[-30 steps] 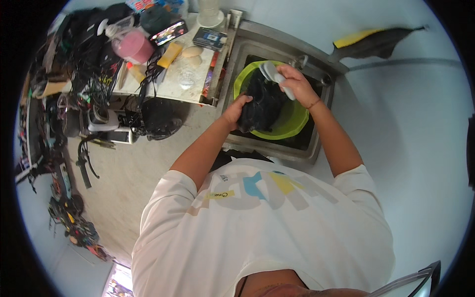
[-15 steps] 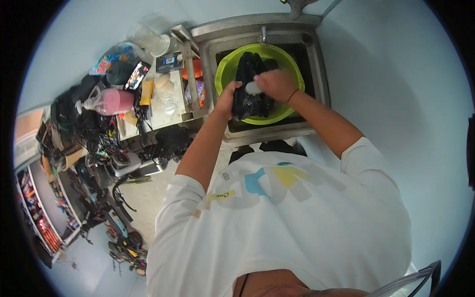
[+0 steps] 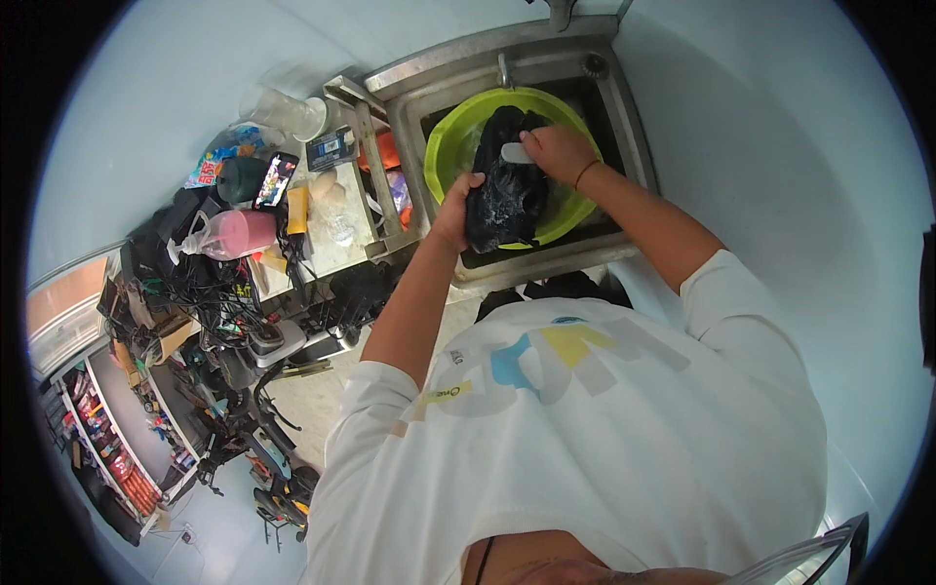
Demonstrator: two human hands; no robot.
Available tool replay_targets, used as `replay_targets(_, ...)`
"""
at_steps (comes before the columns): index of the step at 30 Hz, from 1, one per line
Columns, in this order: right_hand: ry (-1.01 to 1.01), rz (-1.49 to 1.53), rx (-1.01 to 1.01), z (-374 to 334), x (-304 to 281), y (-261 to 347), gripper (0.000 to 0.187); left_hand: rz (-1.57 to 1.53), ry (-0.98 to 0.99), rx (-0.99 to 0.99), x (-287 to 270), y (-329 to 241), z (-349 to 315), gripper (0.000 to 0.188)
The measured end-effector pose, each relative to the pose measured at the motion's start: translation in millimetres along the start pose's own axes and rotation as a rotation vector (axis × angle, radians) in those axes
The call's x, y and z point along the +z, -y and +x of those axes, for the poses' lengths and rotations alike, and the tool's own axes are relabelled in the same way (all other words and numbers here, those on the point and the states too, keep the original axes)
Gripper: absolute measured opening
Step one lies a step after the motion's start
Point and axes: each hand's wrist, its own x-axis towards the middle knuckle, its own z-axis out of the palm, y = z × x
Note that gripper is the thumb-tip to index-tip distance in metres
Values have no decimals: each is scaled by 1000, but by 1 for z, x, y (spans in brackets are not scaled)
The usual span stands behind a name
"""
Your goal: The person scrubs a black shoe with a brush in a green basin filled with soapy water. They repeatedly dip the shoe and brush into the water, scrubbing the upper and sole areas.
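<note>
A black, glistening item [image 3: 499,207], exact kind unclear, lies in the lime-green basin [image 3: 436,146] inside the steel sink [image 3: 639,136]. The left hand [image 3: 456,208] is clamped on the item's edge at 9 o'clock. The right hand [image 3: 564,154] grips a white tool [image 3: 517,153] over its 1 o'clock part. Faucet [image 3: 504,72]: basin's 12 o'clock. Phone [image 3: 277,180]: 9 o'clock.

"How is the basin [image 3: 444,151] looking?"
"Like smooth plastic; it is showing a soft gloss. The sink [image 3: 458,62] is showing dull, worn metal."
"And the black cloth [image 3: 502,202]?"
"It is glistening wet and looking wrinkled. The white tool [image 3: 517,153] is looking like smooth plastic."
"The shirt [image 3: 604,429]?"
"That is showing matt cloth. The phone [image 3: 277,181] is gleaming like glass; the bottle [image 3: 247,234] is looking like clear, shiny plastic."
</note>
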Motion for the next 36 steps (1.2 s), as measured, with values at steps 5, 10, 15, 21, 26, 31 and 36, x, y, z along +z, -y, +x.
replay_targets(5,52,26,15,-17,-1,17,46,21,37,31,-14,4,-6,57)
replay_targets(10,-68,-11,119,-20,21,21,48,-119,157,26,2,-5,-14,60)
replay_targets(15,-137,81,226,9,15,-12,50,-84,122,30,5,-8,-17,62)
replay_targets(21,-151,143,247,-3,24,1,51,-127,157,44,-4,-4,-15,61)
replay_targets(26,-24,74,185,-32,15,36,50,-105,-7,107,-10,5,3,55)
replay_targets(31,4,-45,-77,-56,15,44,49,-126,-48,153,-22,14,22,52)
replay_targets(36,-10,-118,150,-39,19,59,48,-153,-248,502,-21,36,48,45)
